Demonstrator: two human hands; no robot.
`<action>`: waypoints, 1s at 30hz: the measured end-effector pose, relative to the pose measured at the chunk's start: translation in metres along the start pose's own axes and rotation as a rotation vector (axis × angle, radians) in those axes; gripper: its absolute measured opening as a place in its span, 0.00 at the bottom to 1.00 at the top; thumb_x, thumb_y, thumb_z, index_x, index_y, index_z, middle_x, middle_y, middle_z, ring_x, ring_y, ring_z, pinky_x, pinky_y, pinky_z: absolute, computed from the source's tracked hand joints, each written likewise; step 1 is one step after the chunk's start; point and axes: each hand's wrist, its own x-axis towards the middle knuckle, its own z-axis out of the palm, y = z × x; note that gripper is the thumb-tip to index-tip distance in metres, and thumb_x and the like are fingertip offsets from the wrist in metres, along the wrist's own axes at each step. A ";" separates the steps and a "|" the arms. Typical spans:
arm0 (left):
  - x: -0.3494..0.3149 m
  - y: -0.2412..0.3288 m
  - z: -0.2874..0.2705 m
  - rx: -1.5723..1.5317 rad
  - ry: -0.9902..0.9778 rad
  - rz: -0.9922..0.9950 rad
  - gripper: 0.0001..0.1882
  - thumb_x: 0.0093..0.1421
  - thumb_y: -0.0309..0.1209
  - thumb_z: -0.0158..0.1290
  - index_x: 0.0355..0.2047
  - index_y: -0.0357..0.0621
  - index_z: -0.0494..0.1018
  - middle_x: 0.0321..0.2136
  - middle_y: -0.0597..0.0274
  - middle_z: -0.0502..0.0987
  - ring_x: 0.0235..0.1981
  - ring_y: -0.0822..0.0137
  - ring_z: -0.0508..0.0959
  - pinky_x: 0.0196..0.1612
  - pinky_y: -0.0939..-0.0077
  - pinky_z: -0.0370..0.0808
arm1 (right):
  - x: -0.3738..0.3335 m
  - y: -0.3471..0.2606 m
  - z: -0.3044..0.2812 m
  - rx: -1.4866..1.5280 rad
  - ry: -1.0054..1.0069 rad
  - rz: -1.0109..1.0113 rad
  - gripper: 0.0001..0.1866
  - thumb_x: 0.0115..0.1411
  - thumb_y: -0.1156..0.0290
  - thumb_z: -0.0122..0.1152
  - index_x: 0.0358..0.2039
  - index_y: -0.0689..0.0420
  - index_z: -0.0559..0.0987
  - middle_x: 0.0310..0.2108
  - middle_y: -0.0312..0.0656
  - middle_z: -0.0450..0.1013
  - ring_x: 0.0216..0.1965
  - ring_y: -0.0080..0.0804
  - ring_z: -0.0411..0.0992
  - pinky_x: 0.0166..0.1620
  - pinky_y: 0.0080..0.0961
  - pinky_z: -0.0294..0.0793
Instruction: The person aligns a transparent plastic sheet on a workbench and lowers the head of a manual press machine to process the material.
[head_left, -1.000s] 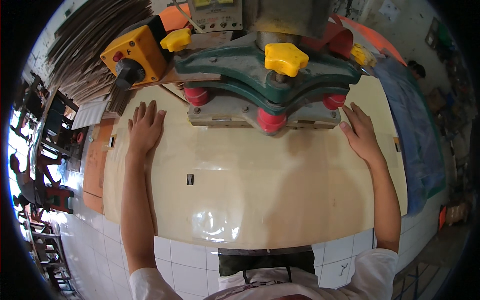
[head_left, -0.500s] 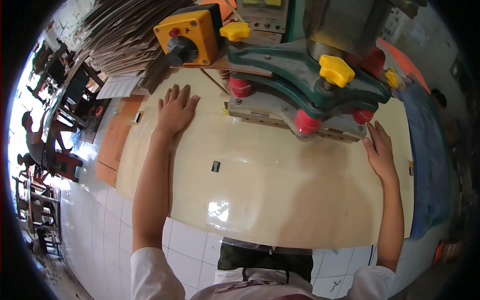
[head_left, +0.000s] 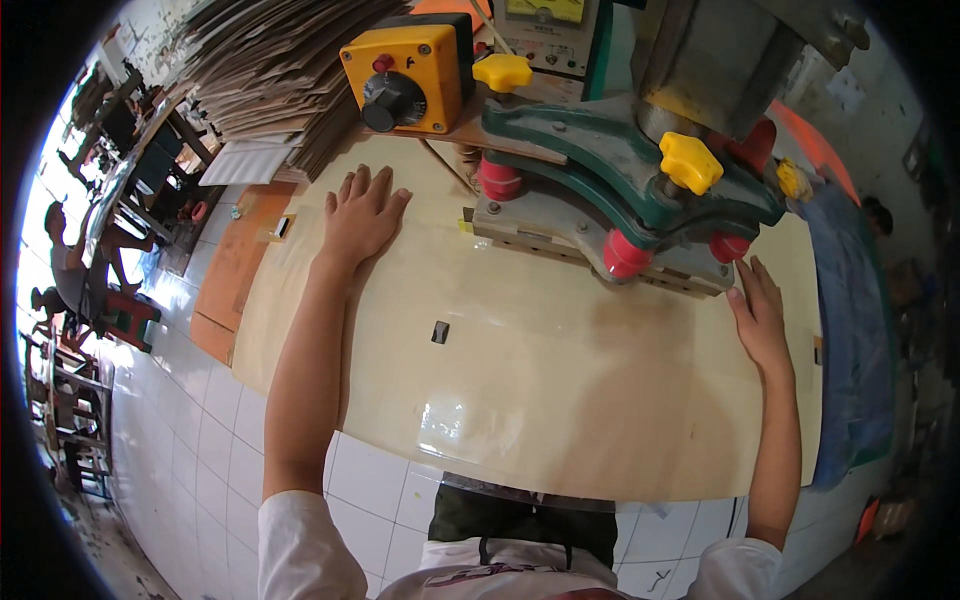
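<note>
A broad cream sheet [head_left: 520, 370] with a glossy surface lies in front of me. My left hand [head_left: 362, 218] rests flat on its far left part, fingers spread. At the right, my right hand [head_left: 760, 315] lies on the sheet with its fingers stretched out, close to the right end of a metal press plate [head_left: 610, 258]. Above that plate is a green press head [head_left: 600, 140] with red round mounts and yellow star knobs [head_left: 690, 163]. A small dark piece [head_left: 440, 332] sits on the sheet between my hands. Neither hand holds anything.
A yellow control box [head_left: 400, 80] with a black dial stands behind the sheet. Thin brown boards [head_left: 270, 80] are stacked at the far left. Blue cloth [head_left: 850, 330] hangs along the right edge. A person [head_left: 70, 255] sits far off at the left.
The view has shifted slightly, so the press and control box appear a little further right and lower. Both hands keep their places on the sheet.
</note>
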 end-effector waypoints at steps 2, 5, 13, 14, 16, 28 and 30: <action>0.000 -0.001 0.000 0.000 -0.002 -0.002 0.33 0.68 0.56 0.40 0.67 0.54 0.63 0.70 0.46 0.57 0.72 0.46 0.52 0.70 0.38 0.46 | 0.000 0.000 0.001 -0.001 -0.002 -0.008 0.28 0.69 0.55 0.50 0.67 0.51 0.68 0.70 0.55 0.56 0.72 0.53 0.51 0.71 0.55 0.42; 0.000 -0.002 -0.001 -0.003 -0.009 -0.007 0.33 0.68 0.57 0.40 0.67 0.54 0.63 0.70 0.46 0.56 0.72 0.46 0.52 0.70 0.38 0.45 | 0.000 -0.002 0.000 -0.011 -0.006 -0.010 0.28 0.69 0.55 0.50 0.67 0.51 0.67 0.70 0.55 0.55 0.72 0.53 0.51 0.71 0.55 0.42; 0.001 -0.001 -0.001 -0.018 -0.007 -0.008 0.33 0.68 0.56 0.41 0.67 0.54 0.63 0.70 0.46 0.56 0.73 0.47 0.51 0.71 0.39 0.44 | 0.001 -0.001 0.001 0.002 -0.018 -0.015 0.28 0.70 0.55 0.49 0.67 0.51 0.66 0.71 0.55 0.55 0.72 0.54 0.51 0.71 0.55 0.42; 0.001 -0.002 -0.001 -0.017 -0.004 -0.006 0.33 0.68 0.56 0.41 0.67 0.54 0.63 0.70 0.46 0.56 0.73 0.47 0.51 0.71 0.39 0.44 | 0.001 0.000 0.001 0.001 -0.015 -0.021 0.28 0.70 0.55 0.49 0.67 0.51 0.66 0.71 0.55 0.55 0.72 0.53 0.50 0.71 0.55 0.42; 0.001 -0.002 -0.001 -0.016 -0.001 0.000 0.33 0.68 0.56 0.41 0.67 0.54 0.63 0.70 0.45 0.56 0.73 0.46 0.51 0.71 0.39 0.45 | 0.000 0.001 0.001 -0.001 -0.012 -0.024 0.29 0.70 0.55 0.49 0.67 0.51 0.66 0.71 0.55 0.55 0.72 0.53 0.50 0.71 0.55 0.42; 0.003 -0.006 0.004 -0.016 0.016 0.010 0.33 0.69 0.56 0.40 0.67 0.53 0.63 0.70 0.45 0.56 0.72 0.46 0.51 0.71 0.38 0.45 | 0.001 -0.002 0.001 0.005 -0.011 -0.016 0.28 0.70 0.54 0.49 0.67 0.51 0.67 0.70 0.55 0.55 0.72 0.53 0.50 0.71 0.54 0.42; 0.003 -0.006 0.004 -0.011 0.010 0.006 0.33 0.69 0.56 0.40 0.67 0.53 0.63 0.70 0.45 0.56 0.72 0.46 0.51 0.70 0.38 0.45 | 0.001 -0.003 0.000 0.006 -0.010 -0.016 0.29 0.70 0.54 0.49 0.67 0.51 0.67 0.70 0.55 0.55 0.72 0.53 0.50 0.71 0.54 0.41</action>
